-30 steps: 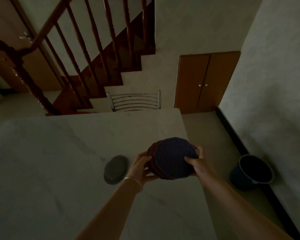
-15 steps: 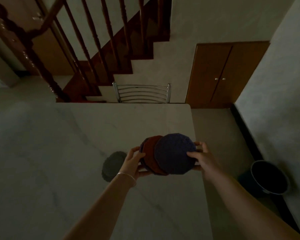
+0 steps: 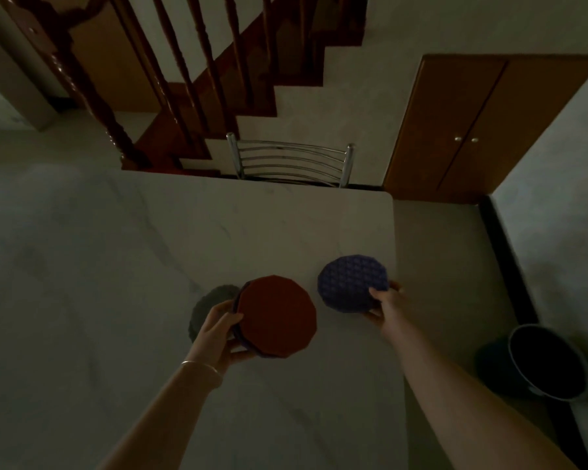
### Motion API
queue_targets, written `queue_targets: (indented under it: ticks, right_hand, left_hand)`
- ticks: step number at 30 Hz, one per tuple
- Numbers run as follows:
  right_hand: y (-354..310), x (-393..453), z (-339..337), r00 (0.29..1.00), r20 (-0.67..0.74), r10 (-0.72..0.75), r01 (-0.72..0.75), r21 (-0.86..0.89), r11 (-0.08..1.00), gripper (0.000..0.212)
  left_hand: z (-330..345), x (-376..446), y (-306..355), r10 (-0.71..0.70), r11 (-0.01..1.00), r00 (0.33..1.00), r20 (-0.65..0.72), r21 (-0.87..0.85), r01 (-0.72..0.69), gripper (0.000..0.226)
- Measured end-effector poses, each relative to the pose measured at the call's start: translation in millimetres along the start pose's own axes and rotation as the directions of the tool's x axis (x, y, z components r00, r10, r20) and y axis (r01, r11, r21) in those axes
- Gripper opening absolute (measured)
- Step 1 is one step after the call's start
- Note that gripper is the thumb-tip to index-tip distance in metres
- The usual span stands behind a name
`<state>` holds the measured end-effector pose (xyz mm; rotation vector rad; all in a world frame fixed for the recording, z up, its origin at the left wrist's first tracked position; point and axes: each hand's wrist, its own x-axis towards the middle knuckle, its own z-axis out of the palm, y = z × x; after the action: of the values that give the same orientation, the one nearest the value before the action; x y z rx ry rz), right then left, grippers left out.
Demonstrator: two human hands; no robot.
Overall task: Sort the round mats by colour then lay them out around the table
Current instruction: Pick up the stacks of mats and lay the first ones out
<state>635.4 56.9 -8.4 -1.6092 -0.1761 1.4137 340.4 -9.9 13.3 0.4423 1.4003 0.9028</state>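
Observation:
My left hand [image 3: 219, 329] grips a stack of round mats [image 3: 276, 317] by its left edge, a red mat on top and darker ones under it. My right hand [image 3: 386, 301] pinches a single blue woven mat [image 3: 352, 283] by its right rim, held over the table near the right edge. A grey round mat [image 3: 206, 307] lies flat on the white marble table [image 3: 116, 266], partly hidden behind my left hand and the stack.
A metal chair back [image 3: 291, 162] stands at the table's far edge. A wooden staircase [image 3: 170, 96] rises behind it and a wooden cabinet [image 3: 472, 130] is at the back right. A dark bucket [image 3: 543, 362] sits on the floor to the right.
My right hand has pulled the blue mat off the top of the stack and moved it to the right, uncovering the red mat. The left hand keeps the stack.

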Motion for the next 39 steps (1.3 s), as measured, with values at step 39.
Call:
queue_targets:
  ticks: [39]
  right_hand:
    - [59.5, -164.1, -14.5, 0.982, 0.169, -0.081, 0.133, -0.328, 0.935, 0.025]
  left_hand:
    - [-10.0, -66.4, -21.6, -0.039, 0.999, 0.975, 0.22, 0.019, 0.035, 0.021]
